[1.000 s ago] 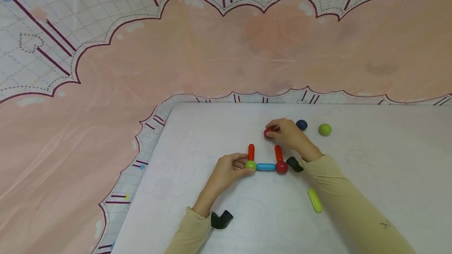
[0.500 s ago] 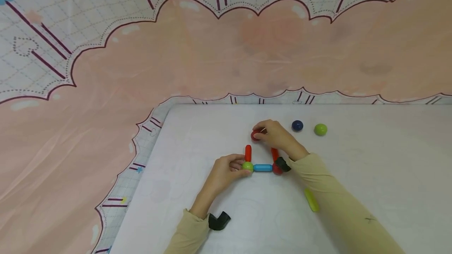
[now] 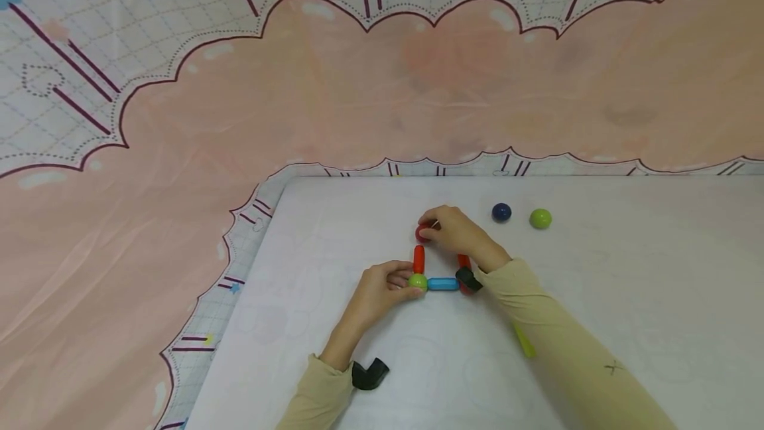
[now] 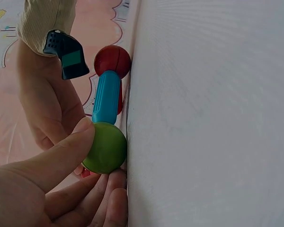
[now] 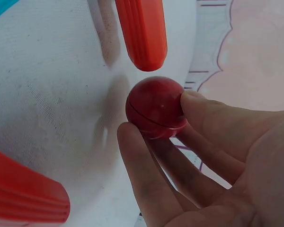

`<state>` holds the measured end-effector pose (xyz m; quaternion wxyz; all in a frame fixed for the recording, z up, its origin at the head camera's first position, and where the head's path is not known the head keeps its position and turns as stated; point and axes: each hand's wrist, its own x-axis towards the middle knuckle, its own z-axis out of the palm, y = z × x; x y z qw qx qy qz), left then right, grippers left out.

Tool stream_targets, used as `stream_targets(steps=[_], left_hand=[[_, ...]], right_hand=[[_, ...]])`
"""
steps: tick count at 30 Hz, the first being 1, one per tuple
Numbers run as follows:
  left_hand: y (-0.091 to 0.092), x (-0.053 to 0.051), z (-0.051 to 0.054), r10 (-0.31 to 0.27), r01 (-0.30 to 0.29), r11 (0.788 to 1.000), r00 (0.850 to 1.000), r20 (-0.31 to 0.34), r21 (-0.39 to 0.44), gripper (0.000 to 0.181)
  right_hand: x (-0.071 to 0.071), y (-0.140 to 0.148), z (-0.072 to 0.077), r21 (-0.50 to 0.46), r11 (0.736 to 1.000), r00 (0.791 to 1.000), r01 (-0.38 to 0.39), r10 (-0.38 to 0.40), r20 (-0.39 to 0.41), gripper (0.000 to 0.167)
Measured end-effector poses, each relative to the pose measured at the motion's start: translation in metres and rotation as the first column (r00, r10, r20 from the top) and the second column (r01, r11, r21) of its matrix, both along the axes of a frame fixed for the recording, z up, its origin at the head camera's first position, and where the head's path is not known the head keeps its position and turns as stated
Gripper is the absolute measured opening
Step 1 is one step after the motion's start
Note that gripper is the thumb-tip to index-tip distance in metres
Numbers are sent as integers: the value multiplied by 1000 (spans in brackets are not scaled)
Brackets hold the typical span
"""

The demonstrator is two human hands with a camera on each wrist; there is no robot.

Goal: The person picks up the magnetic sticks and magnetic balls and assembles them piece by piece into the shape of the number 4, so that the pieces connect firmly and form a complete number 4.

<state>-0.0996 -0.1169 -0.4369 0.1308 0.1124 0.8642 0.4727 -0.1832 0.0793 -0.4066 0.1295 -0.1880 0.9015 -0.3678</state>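
My left hand (image 3: 382,287) pinches a green ball (image 4: 105,149) between thumb and fingers, low on the white table. A blue rod (image 3: 443,284) joins that ball to a red ball (image 4: 112,60) on the right. One red rod (image 3: 419,259) points away from the green ball; another red rod (image 3: 464,261) points away from the joined red ball, which my right wrist's black camera partly covers in the head view. My right hand (image 3: 462,236) holds a loose red ball (image 5: 156,106) in its fingertips. A small gap separates this ball from the left red rod's free end.
Toward the table's (image 3: 644,297) far side lie a navy ball (image 3: 501,212) and a second green ball (image 3: 540,219). A yellow-green rod (image 3: 524,342) is partly hidden by my right sleeve. Beyond the table edge spreads a patterned pink cloth (image 3: 334,105).
My right hand has carried the loose red ball leftward, to just beyond the left red rod's end. My left hand keeps its hold on the green ball.
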Motion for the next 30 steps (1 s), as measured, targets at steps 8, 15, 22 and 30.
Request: stream_targets(steps=[8,15,22,30], left_hand=[[0,0,1,-1,1,1000,1000,3,2,49],[0,0,0,-8,8,1000,1000,-7,5,50],[0,0,2,7,-7,999,1000,3,41,52],[1,0,1,19,-19,998,1000,1,58,53]], right_hand=[[1,-2,2,-24,999,999,-42,42,30,25],[1,-6,6,-16,999,998,-50,51,37,25],[1,-10,7,1,999,997,-43,43,58,26],[0,-13,5,2,999,997,-48,48,62,28]])
